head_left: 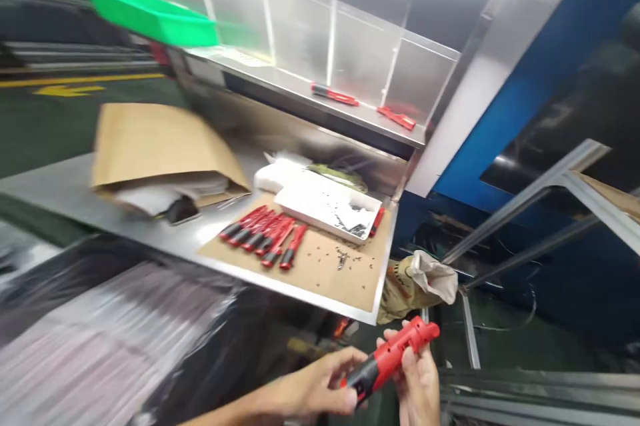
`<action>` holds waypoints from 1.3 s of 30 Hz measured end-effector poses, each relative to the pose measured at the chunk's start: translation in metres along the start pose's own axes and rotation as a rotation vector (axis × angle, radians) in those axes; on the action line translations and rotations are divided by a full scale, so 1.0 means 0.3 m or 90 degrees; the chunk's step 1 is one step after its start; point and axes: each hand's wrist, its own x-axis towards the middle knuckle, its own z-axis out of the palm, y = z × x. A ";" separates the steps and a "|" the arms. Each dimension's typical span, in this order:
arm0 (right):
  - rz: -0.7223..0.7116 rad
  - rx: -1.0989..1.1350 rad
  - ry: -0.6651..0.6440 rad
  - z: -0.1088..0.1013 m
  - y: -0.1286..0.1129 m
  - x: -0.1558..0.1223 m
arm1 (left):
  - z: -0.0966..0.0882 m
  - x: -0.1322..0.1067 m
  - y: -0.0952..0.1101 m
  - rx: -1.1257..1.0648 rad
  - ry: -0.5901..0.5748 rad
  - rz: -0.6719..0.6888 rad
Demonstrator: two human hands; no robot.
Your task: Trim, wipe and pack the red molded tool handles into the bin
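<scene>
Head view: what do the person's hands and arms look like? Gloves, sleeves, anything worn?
Both are bare: no gloves, rings or watch show. The left hand runs back to a bare forearm, with no sleeve in view. The right hand is cut off by the lower edge of the frame.

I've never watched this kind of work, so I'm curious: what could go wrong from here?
The red and black tool, held by the left hand and right hand beyond the steel table, could drop if it slips. The small dark bits lying loose on the cardboard might get knocked off and lost.
</scene>
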 end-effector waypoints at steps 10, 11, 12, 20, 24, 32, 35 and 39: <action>0.008 -0.290 -0.272 0.248 0.170 0.206 | -0.184 -0.187 -0.174 -0.617 0.073 -0.010; -0.002 -0.357 -0.242 0.257 0.184 0.286 | -0.218 -0.207 -0.157 -0.604 0.104 0.017; -0.003 -0.406 -0.210 0.267 0.202 0.369 | -0.256 -0.226 -0.133 -0.587 0.137 0.045; 0.040 -0.739 -0.016 0.423 0.447 0.747 | -0.534 -0.222 0.127 -0.499 0.305 0.167; 0.023 -0.778 0.050 0.479 0.495 0.747 | -0.603 -0.152 0.263 -0.513 0.286 0.149; -0.158 -0.539 0.098 0.512 0.211 0.590 | -0.638 -0.059 0.480 -0.605 0.183 0.097; -0.293 -0.383 0.170 0.578 0.059 0.468 | -0.627 -0.043 0.532 -0.609 0.155 0.067; -0.511 -0.273 0.151 0.686 -0.017 0.331 | -0.610 -0.029 0.569 -0.612 0.117 0.049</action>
